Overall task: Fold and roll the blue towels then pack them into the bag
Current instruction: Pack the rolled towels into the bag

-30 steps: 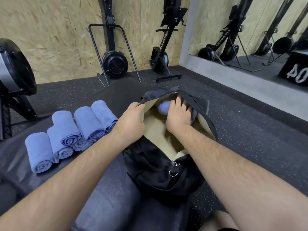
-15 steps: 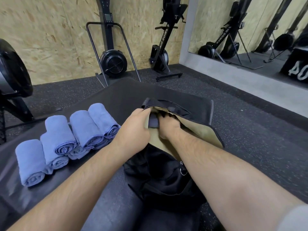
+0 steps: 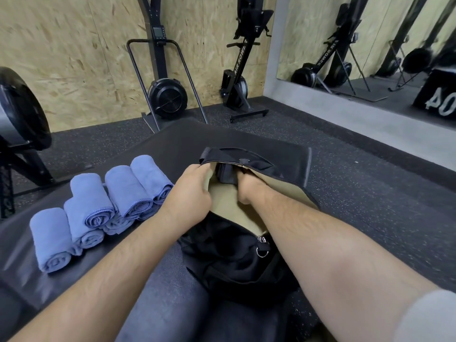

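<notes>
Bag (image 3: 229,262) slumps soft nearest me on the bench (image 3: 172,144), my left hand (image 3: 190,193) pinching its limp rim open, my right hand (image 3: 249,191) buried inside (fingers hidden, I cannot tell its grip), while rolled blue towels (image 3: 128,191) farther left look squashy, best grasped round the middle.

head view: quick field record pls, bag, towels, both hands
bag: black with tan lining, mouth open, lying on the dark mat
left hand: grips the edge of the bag's opening
right hand: reaches inside the bag, fingers hidden
blue towels: rolled, in a row left of the bag, some stacked on others
towel in bag: none visible
</notes>
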